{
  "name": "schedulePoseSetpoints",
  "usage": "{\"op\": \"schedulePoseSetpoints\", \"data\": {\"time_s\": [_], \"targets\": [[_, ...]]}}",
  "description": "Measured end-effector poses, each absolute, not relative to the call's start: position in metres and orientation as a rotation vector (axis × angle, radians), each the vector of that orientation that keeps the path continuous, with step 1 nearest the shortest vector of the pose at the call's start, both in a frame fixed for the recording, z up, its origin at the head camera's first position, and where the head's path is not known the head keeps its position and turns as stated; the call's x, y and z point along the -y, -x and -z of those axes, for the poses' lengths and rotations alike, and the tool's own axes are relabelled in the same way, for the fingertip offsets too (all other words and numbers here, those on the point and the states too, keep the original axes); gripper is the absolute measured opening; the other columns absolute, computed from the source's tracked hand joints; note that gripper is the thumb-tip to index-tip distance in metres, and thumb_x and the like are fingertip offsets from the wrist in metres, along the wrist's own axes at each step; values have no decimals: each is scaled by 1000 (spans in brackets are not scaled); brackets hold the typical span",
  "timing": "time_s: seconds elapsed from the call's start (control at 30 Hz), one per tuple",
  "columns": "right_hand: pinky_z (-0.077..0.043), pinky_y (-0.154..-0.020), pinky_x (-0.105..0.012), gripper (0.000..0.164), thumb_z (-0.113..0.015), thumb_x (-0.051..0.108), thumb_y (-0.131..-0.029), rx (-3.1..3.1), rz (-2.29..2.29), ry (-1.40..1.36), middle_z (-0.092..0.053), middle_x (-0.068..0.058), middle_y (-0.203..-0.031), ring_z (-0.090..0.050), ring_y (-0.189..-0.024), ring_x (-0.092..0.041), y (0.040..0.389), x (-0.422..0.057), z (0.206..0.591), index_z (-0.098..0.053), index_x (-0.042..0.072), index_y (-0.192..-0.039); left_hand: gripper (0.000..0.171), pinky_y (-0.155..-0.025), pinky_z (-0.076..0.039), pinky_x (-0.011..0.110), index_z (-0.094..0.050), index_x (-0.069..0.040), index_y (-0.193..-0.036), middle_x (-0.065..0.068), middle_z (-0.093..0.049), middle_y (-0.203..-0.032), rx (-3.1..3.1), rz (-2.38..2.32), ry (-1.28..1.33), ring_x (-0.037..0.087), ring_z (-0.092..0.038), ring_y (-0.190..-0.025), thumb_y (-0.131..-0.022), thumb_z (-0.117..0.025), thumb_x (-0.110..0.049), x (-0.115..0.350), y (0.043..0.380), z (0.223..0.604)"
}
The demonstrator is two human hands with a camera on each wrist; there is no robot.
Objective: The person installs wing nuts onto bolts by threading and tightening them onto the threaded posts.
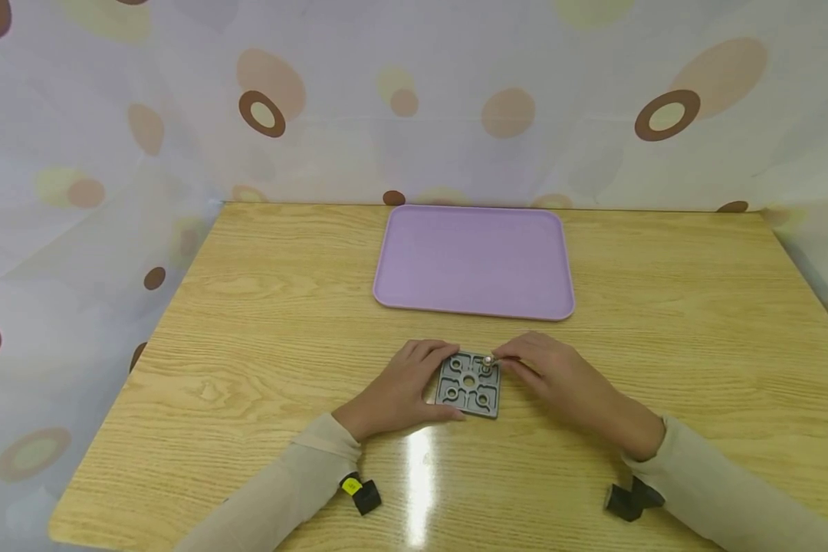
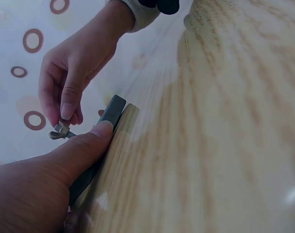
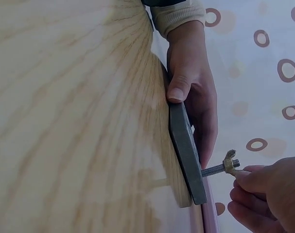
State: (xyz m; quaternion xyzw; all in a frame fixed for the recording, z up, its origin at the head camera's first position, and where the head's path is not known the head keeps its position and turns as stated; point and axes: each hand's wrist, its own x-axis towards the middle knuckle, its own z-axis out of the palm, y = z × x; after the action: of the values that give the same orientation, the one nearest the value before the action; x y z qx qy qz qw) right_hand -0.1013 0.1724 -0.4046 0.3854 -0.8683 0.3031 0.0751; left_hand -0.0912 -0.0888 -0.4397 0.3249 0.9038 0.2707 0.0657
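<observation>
A square grey metal plate [image 1: 467, 395] with raised ribs and several round holes lies on the table. My left hand [image 1: 402, 389] grips it from the left, thumb along the near edge and fingers at the far edge. From the plate's far right corner a threaded bolt [image 3: 214, 170] stands up, carrying a wing nut [image 3: 230, 165] near its free end. Thumb and fingertips of my right hand [image 1: 559, 376] pinch one wing of the nut. Seen from the left wrist, the wing nut [image 2: 60, 131] sits well above the plate's face.
Behind the hands lies a purple tray [image 1: 474, 261] near the table's back edge. The wooden table [image 1: 269, 322] has a patterned cloth [image 1: 455, 115] hanging behind it and at its sides.
</observation>
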Motion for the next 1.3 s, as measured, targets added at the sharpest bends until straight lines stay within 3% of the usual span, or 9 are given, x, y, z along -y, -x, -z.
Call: {"op": "schedulePoseSetpoints", "data": {"time_s": [0.33,0.53,0.83,1.3], "targets": [[-49,-81,-28,23,-67,-2,-82,2540,-937,-1206,-64,6,-100,-59,-94,-11,102,-173,410,-67,12,-100,92,-104,-29,34,-29,-18,-145,0,-36,-140,-2721,-811,-967,15,-31,-123,-74,-63,-66,89,91,440],[-48,-82,-26,21,-68,7,-83,2566,-961,-1195,-63,7,-101,-57,-96,-9,101,-171,410,-66,13,-103,92,-103,-29,35,-29,-17,-145,0,-36,-140,-2729,-807,-985,15,-31,-123,-74,-62,-66,90,92,442],[-44,-93,-34,32,-67,16,-86,2624,-974,-1178,-60,0,-115,-53,-109,-16,100,-167,408,-62,9,-117,93,-103,-29,35,-29,-19,-146,-2,-35,-140,-2728,-816,-982,13,-31,-123,-73,-61,-68,90,93,444],[-43,-94,-35,35,-68,20,-85,2649,-940,-1148,-59,-1,-116,-52,-110,-17,101,-165,409,-62,7,-117,93,-103,-30,35,-29,-17,-146,-1,-35,-141,-2723,-817,-981,14,-31,-123,-74,-62,-66,89,92,443]]}}
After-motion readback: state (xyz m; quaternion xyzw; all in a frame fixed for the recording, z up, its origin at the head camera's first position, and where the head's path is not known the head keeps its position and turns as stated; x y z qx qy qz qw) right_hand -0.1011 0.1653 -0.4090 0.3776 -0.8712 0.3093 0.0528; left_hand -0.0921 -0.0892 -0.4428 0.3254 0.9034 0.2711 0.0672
